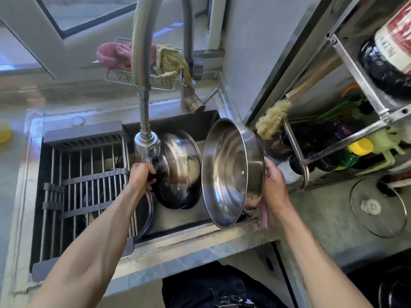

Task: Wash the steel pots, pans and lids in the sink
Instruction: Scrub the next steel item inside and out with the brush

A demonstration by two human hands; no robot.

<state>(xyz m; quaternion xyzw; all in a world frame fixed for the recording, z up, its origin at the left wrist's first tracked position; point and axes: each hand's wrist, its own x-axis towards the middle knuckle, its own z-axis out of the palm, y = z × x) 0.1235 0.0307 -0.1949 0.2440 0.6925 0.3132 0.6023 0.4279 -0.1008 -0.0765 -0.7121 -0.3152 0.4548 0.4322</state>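
daylight pours in from the window (66, 16) up top, bright and cool. glare streaks the steel lid (231, 174). wide-angle bending at the edges, shelf bottles (387, 52) on the right soft and smeared.

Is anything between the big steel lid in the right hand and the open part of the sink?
Yes. A second steel lid, gripped by the left hand, fills the sink beneath the faucet head, just left of the big lid that the right hand holds.
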